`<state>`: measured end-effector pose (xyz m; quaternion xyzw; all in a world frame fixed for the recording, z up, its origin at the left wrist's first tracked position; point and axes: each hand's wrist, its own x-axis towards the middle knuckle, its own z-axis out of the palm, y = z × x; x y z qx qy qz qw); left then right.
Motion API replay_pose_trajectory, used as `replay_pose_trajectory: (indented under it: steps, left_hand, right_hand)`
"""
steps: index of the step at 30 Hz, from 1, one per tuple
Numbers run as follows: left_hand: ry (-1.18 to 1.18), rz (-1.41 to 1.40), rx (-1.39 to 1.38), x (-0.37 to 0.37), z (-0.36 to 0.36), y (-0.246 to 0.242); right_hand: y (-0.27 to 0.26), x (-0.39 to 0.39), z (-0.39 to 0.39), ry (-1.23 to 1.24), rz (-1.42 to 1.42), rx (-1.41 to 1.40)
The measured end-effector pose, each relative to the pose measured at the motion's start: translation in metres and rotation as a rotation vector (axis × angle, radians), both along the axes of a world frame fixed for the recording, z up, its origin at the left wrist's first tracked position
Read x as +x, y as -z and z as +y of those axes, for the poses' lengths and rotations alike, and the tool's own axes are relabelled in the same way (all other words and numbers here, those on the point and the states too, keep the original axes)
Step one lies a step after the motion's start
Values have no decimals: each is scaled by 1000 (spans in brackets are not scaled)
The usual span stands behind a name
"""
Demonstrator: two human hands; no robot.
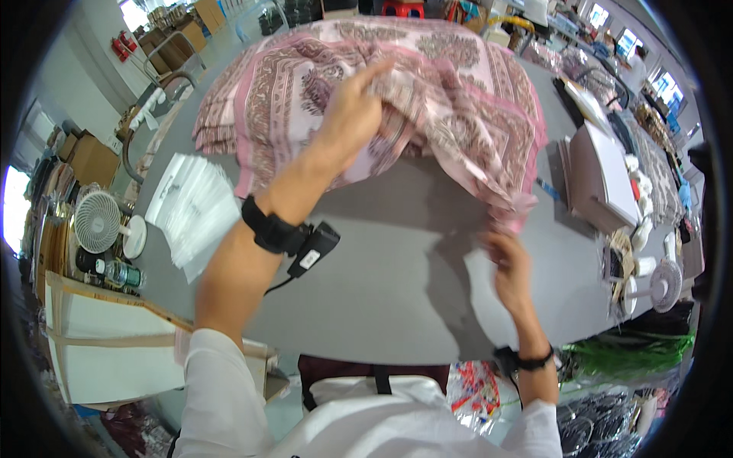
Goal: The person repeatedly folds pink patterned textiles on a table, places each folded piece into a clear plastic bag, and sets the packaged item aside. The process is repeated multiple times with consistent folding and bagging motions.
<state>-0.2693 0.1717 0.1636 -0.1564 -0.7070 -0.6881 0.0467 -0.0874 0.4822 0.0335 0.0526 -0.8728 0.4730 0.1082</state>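
Note:
A pink and white printed cloth (275, 109) with paisley borders and floral medallions lies over the far part of the grey table (366, 275), on a folded stack of similar fabric (215, 134). My left hand (352, 111), blurred, is over the middle of the cloth with one finger stretched out. Whether it grips the bunched fold beside it cannot be told. Pinched in my right hand (509, 263) is a gathered pink corner of the cloth, pulled towards me above the table. A twisted length runs from that corner back to the bunched middle.
Clear plastic bags (194, 212) lie at left, near a white fan (98, 222) and a plastic bottle (120, 273). On the right are a stack of white card (601, 177), a blue cutter-like tool (548, 189) and a small fan (664, 286). A person (634, 68) stands far right.

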Motion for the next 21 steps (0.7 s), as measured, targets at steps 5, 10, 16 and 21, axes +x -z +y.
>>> replay_pose_trajectory:
  steps: [5,10,16,21]
  left_hand:
    - [349,-65,598,46,14,-78]
    - [-101,243,491,64,-29,-117]
    - [-863,515,-525,84,-191,-121]
    - [-808,476,-1247,128,-260,-88]
  right_hand:
    - [19,-22,-165,-243,72,468]
    - [18,-19,-236,-207,-136,165]
    - [-12,49,-89,-659,-140,-130]
    - [-114,75,54,-204,122,-612]
